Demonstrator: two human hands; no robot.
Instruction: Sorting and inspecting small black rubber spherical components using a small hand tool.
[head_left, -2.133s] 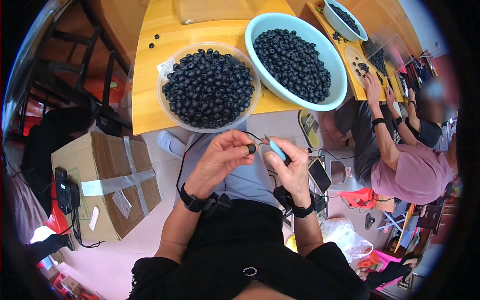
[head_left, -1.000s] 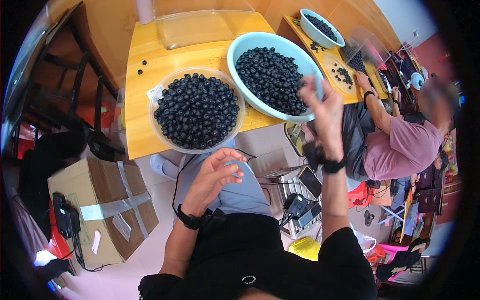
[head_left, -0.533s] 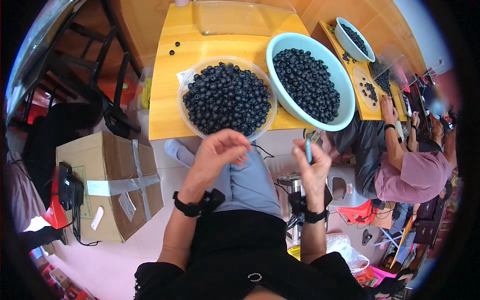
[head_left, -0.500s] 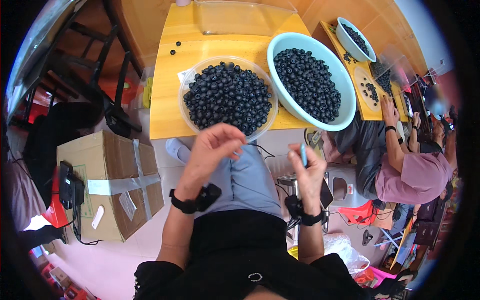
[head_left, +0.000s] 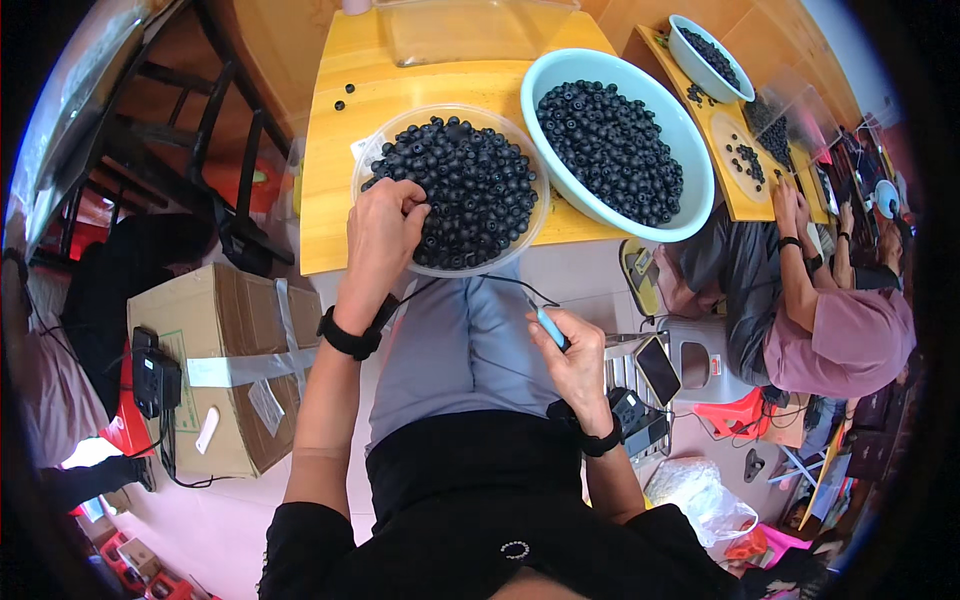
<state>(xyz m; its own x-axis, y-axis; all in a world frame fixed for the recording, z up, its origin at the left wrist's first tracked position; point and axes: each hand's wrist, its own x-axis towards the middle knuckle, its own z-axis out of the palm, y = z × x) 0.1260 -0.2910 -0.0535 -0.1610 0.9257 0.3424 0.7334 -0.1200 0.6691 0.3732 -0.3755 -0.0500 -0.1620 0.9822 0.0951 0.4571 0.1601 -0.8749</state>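
Observation:
A round clear plastic tray (head_left: 543, 200) at the table's front edge holds a heap of round black beads (head_left: 470, 190), many with a visible hole. My left hand (head_left: 385, 228) is over the tray's left front part, fingers pinched together against the beads; whatever lies between the fingertips is hidden. Over my lap, right of the tray, my right hand (head_left: 575, 360) grips a slim tool with a light blue handle (head_left: 549, 326). Its thin metal tip points up and away from me. A large pale blue basin (head_left: 695, 205) full of the same beads stands right of the tray.
The yellow wooden table (head_left: 335, 190) bears two loose beads and a clear plastic bin (head_left: 450, 40) at the back. A taped cardboard box (head_left: 225, 430) stands on the left. At right, a person in pink (head_left: 840, 330) works at another bead-covered table. A phone (head_left: 657, 370) lies beside my right hand.
My left hand has moved forward and left, from the tray's front edge onto the beads. My right hand has come left and lower, its blue tool now tilted with the tip showing.

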